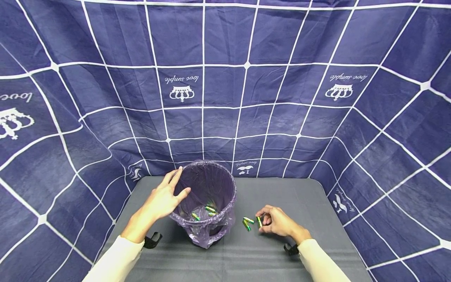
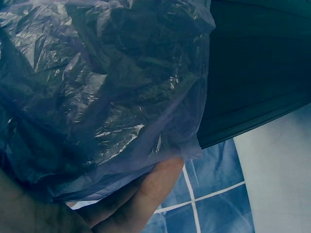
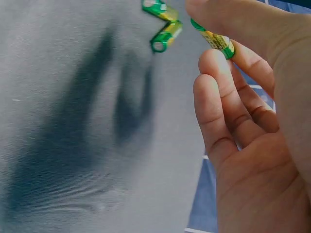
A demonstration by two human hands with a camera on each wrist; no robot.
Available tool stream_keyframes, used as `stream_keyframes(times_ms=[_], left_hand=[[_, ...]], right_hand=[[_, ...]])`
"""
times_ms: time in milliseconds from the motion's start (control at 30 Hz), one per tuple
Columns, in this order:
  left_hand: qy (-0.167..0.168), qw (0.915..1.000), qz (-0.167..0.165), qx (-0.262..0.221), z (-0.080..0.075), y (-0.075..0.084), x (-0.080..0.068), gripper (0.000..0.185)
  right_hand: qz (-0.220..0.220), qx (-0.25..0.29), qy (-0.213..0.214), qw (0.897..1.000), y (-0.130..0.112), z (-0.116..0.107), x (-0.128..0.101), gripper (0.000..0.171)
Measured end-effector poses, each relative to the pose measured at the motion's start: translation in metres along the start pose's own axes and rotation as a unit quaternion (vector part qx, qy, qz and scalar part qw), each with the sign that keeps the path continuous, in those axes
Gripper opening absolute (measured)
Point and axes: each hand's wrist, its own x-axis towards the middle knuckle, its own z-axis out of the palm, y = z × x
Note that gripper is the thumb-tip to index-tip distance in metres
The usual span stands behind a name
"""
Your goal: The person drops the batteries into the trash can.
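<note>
My left hand [image 1: 163, 199] lies along the left rim of a bin [image 1: 235, 188], its fingers fairly straight and the thumb over the opening. In the left wrist view, fingers [image 2: 155, 189] touch the outside of the purple plastic liner [image 2: 97, 107]. Between thumb and fingertips my right hand [image 1: 278, 222] pinches a green and yellow battery [image 1: 259, 221] at its two ends; the right wrist view shows this battery [image 3: 218, 42] too. Just left of that hand, two similar batteries [image 1: 246, 226] [image 3: 167, 35] lie on the grey surface. Inside the lined bin are several more batteries [image 1: 210, 209].
Grey cloth [image 1: 275, 192] covers the work surface. Blue curtains [image 1: 267, 86] with white grid lines stand behind and along both sides. The liner's loose edge [image 1: 206, 241] hangs over the bin's front. Black wrist straps [image 1: 152, 239] are on both wrists.
</note>
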Motion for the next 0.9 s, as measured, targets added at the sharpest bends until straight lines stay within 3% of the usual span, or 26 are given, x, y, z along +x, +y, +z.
stream_keyframes(times_ms=[300, 900], left_hand=[[0.003, 1.0000, 0.004, 0.000, 0.001, -0.002, 0.001, 0.088], [0.007, 1.0000, 0.002, -0.004, 0.003, -0.003, -0.001, 0.087]], right_hand=[[-0.014, -0.026, 0.020, 0.999, -0.019, -0.017, 0.013, 0.044], [-0.086, -0.092, 0.063, 0.990, -0.072, -0.055, 0.047, 0.048]])
